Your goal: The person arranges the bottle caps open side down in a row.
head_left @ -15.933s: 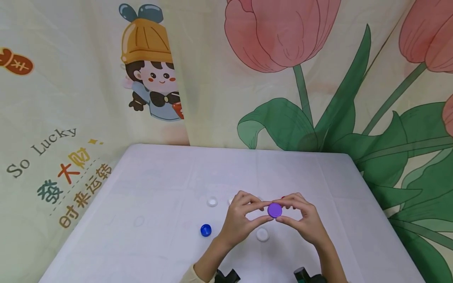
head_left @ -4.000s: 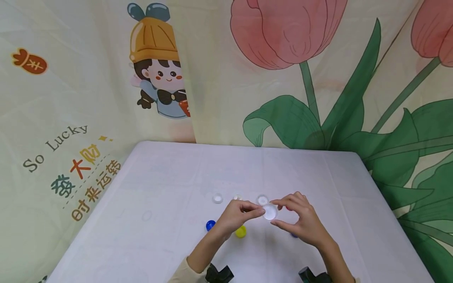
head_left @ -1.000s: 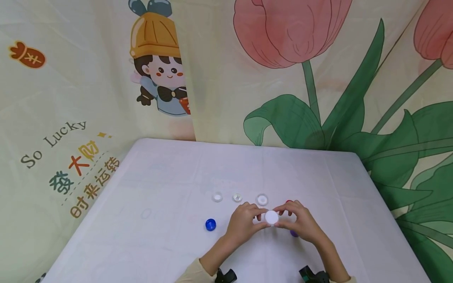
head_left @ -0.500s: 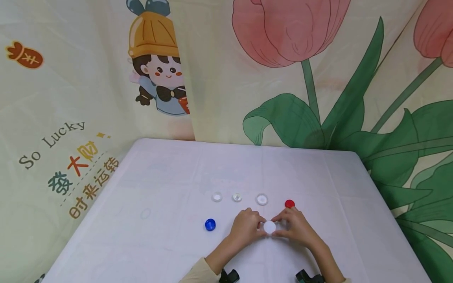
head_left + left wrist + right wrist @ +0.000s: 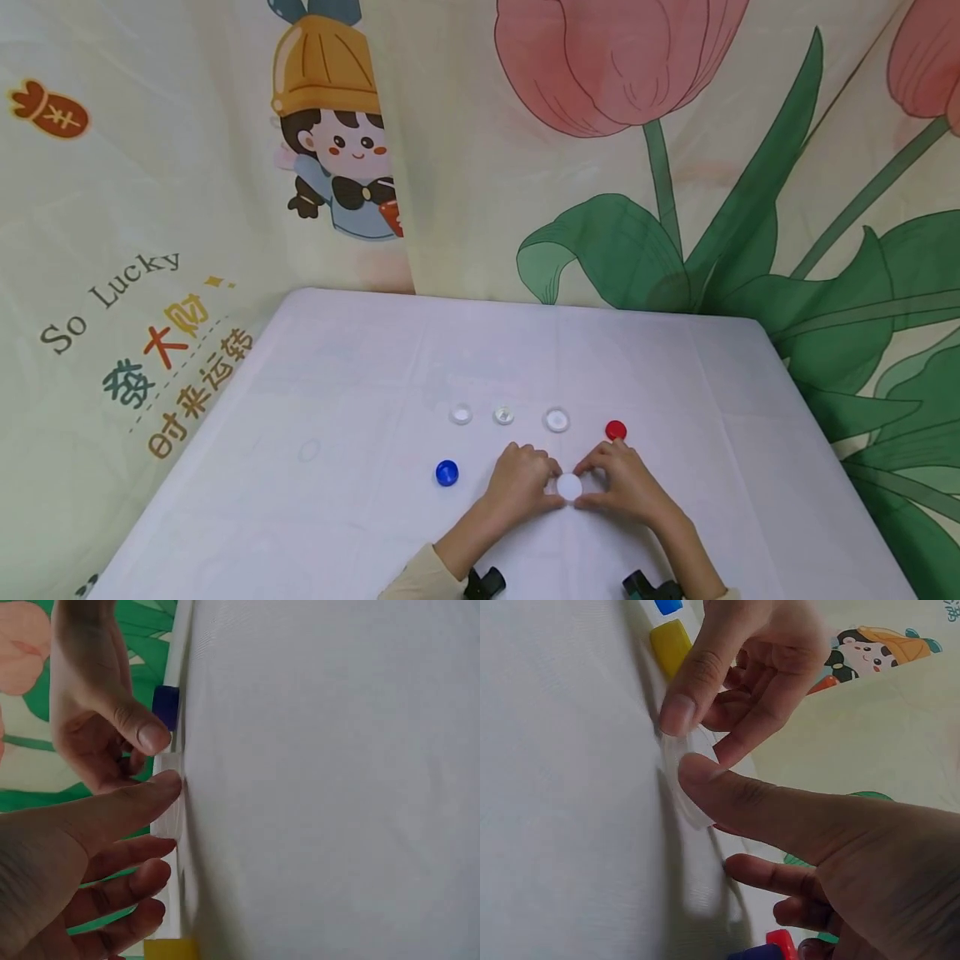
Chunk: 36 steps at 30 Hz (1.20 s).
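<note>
A round white cap (image 5: 569, 487) stands low at the table surface between both hands, flat face up in the head view. My left hand (image 5: 517, 483) pinches its left edge between thumb and fingers. From the other side my right hand (image 5: 628, 485) pinches it the same way. In the right wrist view the cap's clear side wall (image 5: 676, 784) shows between the two thumbs. A yellow cap (image 5: 669, 646) lies near my left hand, which hides it in the head view. Beside my right hand are a red cap (image 5: 616, 430) and a purple cap (image 5: 165, 706).
A blue cap (image 5: 447, 473) lies left of my left hand. Behind the hands stand a clear-white ring-like cap (image 5: 461, 413), a smaller clear one (image 5: 503, 415) and a larger white one (image 5: 557, 419). All rest on the white-covered table (image 5: 360, 367), before a printed cloth.
About 16 seconds ago both hands held the purple cap. Over the last second they have lowered the white cap toward me and down to the table, uncovering the red cap.
</note>
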Each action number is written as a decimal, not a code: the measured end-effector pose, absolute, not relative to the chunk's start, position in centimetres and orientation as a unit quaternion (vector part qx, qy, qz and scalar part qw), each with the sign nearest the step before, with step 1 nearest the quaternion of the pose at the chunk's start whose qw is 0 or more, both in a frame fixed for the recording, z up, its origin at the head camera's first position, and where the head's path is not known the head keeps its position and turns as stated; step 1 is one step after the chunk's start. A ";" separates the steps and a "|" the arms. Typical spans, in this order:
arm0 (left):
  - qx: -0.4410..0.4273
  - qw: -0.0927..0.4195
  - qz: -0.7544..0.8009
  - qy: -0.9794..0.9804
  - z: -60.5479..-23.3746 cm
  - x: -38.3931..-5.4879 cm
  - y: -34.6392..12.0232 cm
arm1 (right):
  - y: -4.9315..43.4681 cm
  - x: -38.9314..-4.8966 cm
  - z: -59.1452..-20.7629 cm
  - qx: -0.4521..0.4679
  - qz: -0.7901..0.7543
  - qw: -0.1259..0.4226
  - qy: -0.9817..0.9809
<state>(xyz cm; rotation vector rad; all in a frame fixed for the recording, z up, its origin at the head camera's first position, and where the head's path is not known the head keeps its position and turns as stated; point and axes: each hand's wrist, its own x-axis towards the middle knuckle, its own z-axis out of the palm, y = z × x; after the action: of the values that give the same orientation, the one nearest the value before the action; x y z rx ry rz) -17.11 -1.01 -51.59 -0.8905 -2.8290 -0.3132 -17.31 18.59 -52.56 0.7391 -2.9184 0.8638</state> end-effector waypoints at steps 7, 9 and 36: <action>-0.285 0.039 -0.159 -0.944 -50.5 -18.4 -2.1 | 18.9 -18.5 -50.6 0.234 0.278 -0.036 -0.931; -0.269 0.035 -0.179 -0.946 -50.0 -19.3 -2.3 | 18.9 -19.2 -49.9 0.220 0.291 -0.034 -0.931; -0.195 -0.008 -0.108 -0.975 -50.7 -25.9 -0.6 | 16.2 -25.8 -51.0 0.168 0.223 -0.051 -0.959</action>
<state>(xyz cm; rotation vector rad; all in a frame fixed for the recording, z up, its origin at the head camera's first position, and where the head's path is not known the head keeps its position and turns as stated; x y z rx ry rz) -25.94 -0.64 -50.68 -0.6157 -3.0775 -0.3413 -25.82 16.23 -50.97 0.5439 -3.1134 0.7252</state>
